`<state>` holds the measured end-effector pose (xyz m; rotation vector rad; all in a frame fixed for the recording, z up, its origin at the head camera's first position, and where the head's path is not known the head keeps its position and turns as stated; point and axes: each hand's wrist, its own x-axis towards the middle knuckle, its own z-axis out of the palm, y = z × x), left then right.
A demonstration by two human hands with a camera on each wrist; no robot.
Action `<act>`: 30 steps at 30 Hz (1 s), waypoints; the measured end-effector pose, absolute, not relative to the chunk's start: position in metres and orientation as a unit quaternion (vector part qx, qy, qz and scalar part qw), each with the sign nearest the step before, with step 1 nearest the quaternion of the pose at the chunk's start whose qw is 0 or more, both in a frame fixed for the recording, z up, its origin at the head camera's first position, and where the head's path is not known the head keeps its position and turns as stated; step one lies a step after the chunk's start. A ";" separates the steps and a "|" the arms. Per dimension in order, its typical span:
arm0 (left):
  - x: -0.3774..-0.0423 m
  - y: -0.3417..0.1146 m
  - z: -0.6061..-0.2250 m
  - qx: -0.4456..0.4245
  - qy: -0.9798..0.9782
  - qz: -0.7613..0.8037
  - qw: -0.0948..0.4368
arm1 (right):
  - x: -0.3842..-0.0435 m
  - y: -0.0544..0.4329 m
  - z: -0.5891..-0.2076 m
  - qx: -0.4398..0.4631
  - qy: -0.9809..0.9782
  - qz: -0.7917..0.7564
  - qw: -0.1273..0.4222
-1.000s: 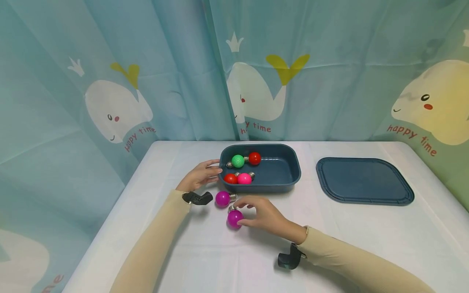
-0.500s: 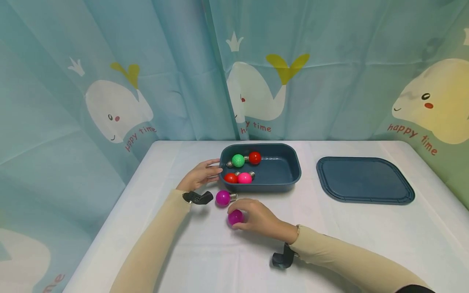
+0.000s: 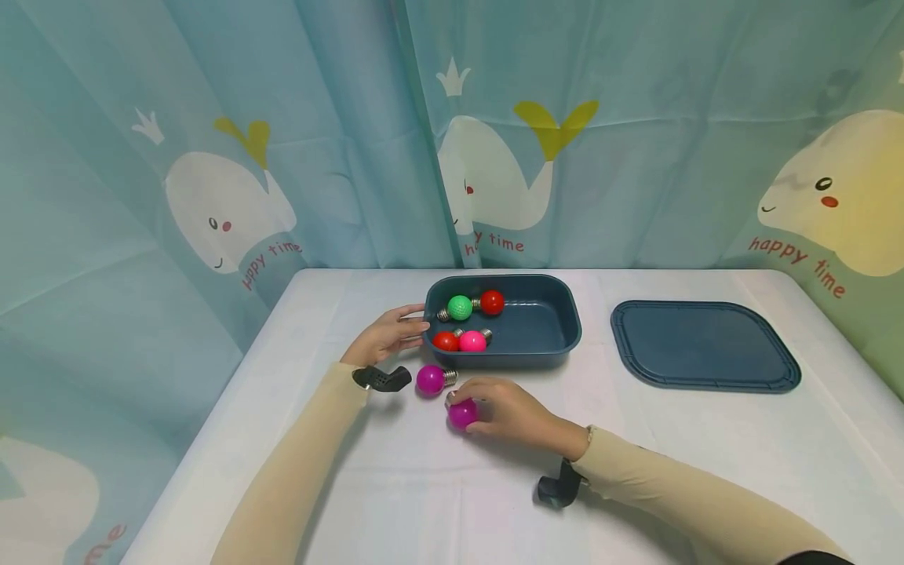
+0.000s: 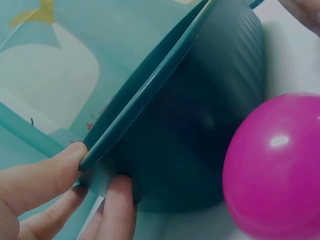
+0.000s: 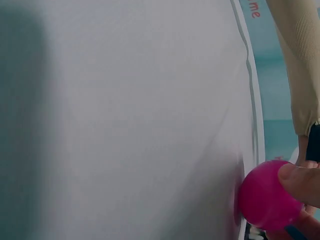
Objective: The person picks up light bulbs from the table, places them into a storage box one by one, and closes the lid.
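My right hand (image 3: 510,414) pinches a magenta light bulb (image 3: 463,414) between thumb and fingers, low over the white table. Its metal screw base is partly behind the fingers. In the right wrist view, my thumb lies across the magenta globe (image 5: 265,200). A second magenta bulb (image 3: 430,380) lies just left of it, base to the right, in front of the dark blue box (image 3: 538,362). My left hand (image 3: 387,336) touches the left end of that box with extended fingers. The left wrist view has the thumb (image 4: 70,160) at the box's rim and the other fingertips against the outer wall.
Inside the box lie a green bulb (image 3: 460,308), a red bulb (image 3: 492,303), another red bulb (image 3: 445,341) and a pink bulb (image 3: 472,341). A flat dark blue lid (image 3: 706,345) rests on the table at the right. A whale-patterned curtain (image 3: 367,141) hangs behind and at the sides.
My right fingers have closed round the nearer magenta bulb, which has shifted slightly right and turned a little. My left hand has stayed at the box.
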<state>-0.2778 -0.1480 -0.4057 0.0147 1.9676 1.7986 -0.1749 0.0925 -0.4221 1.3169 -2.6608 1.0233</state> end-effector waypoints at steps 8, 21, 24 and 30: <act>-0.279 -0.148 -0.406 -0.002 0.714 0.660 0.236 | -0.180 0.101 -0.422 0.403 -0.857 0.321 -0.026; -0.278 -0.147 -0.403 -0.007 0.711 0.662 0.235 | -0.181 0.098 -0.421 0.400 -0.858 0.319 -0.039; -0.278 -0.147 -0.404 -0.008 0.710 0.664 0.235 | -0.180 0.097 -0.423 0.399 -0.860 0.316 -0.036; -0.277 -0.147 -0.403 -0.008 0.712 0.662 0.233 | -0.180 0.095 -0.428 0.392 -0.862 0.321 -0.023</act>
